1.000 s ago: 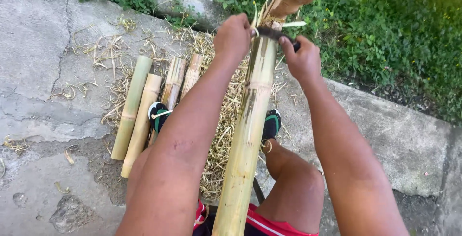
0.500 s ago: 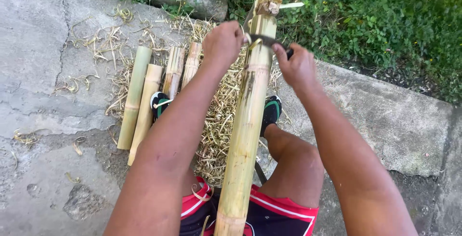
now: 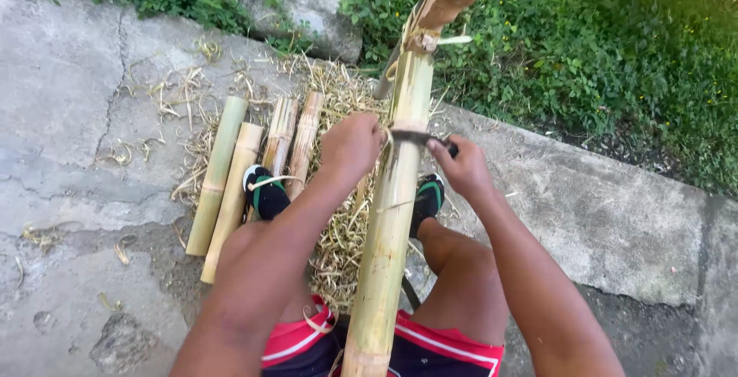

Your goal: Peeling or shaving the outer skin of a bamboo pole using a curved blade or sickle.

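Note:
A long green bamboo pole (image 3: 388, 208) slopes from my lap up toward the top of the view. A dark metal blade (image 3: 415, 137) lies across the pole about midway. My left hand (image 3: 352, 145) grips the blade's left end and my right hand (image 3: 460, 168) grips its right end, one on each side of the pole. A thin strip of skin curls off the pole just under the blade. My feet in black sandals (image 3: 265, 191) rest on either side.
Several cut bamboo pieces (image 3: 223, 173) lie side by side on the cracked concrete (image 3: 69, 154) to the left. Dry shavings (image 3: 338, 239) are heaped under the pole. Grass (image 3: 600, 62) and a rock (image 3: 304, 0) border the far edge.
Both hands have drawn the blade down the pole toward me, from near the upper node to about the middle. The view has tilted slightly.

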